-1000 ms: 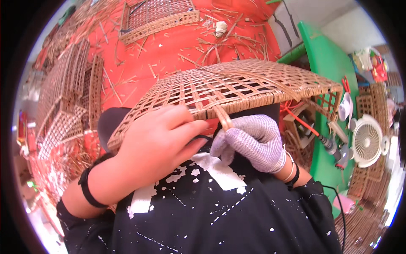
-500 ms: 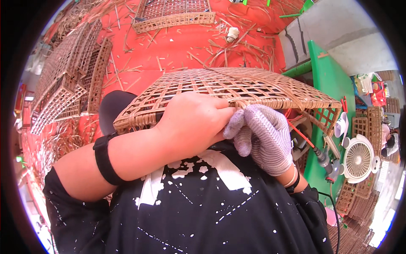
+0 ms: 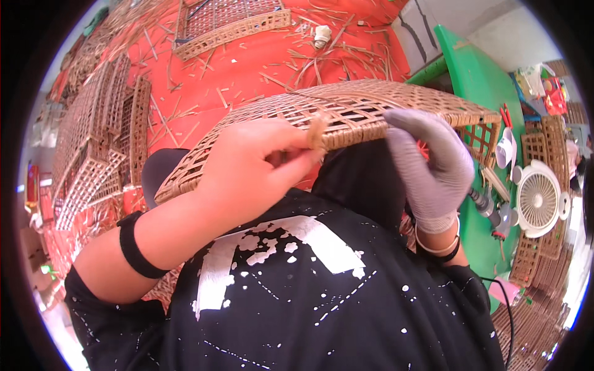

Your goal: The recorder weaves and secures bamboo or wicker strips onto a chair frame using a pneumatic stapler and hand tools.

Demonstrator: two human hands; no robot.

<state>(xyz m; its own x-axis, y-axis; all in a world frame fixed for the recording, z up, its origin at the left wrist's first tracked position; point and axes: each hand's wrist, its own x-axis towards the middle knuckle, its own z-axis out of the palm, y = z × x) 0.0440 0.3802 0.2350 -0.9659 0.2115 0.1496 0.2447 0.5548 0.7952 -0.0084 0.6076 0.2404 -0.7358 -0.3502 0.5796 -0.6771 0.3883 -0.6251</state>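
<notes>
A brown woven wicker panel (image 3: pixel 365 99), with an open lattice and a tightly wrapped rim, lies across my lap. My bare left hand (image 3: pixel 253 151) is closed in a pinch on a tan wicker strip (image 3: pixel 318 131) at the near rim. The strip's end is blurred. To the right, my right hand (image 3: pixel 433 161) wears a grey-lilac knitted glove. Its fingers are apart, with the tips close to the rim; whether they touch it I cannot tell.
Stacked wicker panels (image 3: pixel 93 136) stand at the left. Another wicker tray (image 3: pixel 235 31) lies on the red floor (image 3: pixel 204 80) among scattered strip offcuts. At the right are a green board (image 3: pixel 482 93), a white fan (image 3: pixel 538 198) and a grey power tool (image 3: pixel 486 207).
My right hand has moved right, away from my left hand, and its fingers have spread. My left hand has shifted slightly left along the rim, and the strip now shows in its pinch.
</notes>
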